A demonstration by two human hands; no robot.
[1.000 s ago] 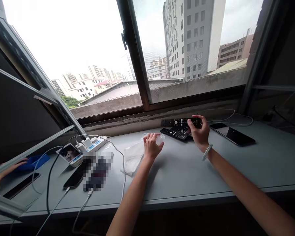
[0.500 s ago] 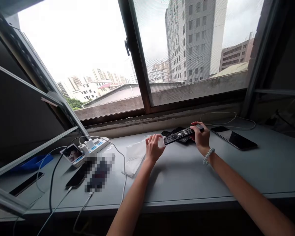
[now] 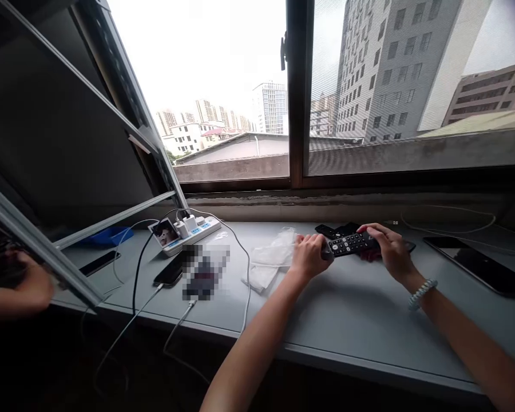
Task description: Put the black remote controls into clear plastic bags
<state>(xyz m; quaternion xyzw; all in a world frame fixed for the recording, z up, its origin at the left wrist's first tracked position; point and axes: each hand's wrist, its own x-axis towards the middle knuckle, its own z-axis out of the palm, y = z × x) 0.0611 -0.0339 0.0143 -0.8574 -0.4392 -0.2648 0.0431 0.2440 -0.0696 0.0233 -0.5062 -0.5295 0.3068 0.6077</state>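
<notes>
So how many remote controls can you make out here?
2: a held remote, gripped by the right hand with its other end at the left hand, and another remote behind it on the desk. More may be hidden in the dark pile there.

Remote (image 3: 349, 245) slanted in the right hand (image 3: 389, 250).
Black, keys showing, it reached toward the left hand (image 3: 311, 255), whose whitish, crumpled bag (image 3: 264, 269) trailed leftward from the grip.

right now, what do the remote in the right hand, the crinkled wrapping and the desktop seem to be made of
Remote: probably hard plastic, dull black, with straight edges. Wrapping: likely thin plastic film, judging by its wrinkles and translucent edges. Desktop: smooth grey with a soft sheen, perhaps laminate or painted metal; can't tell which.
</notes>
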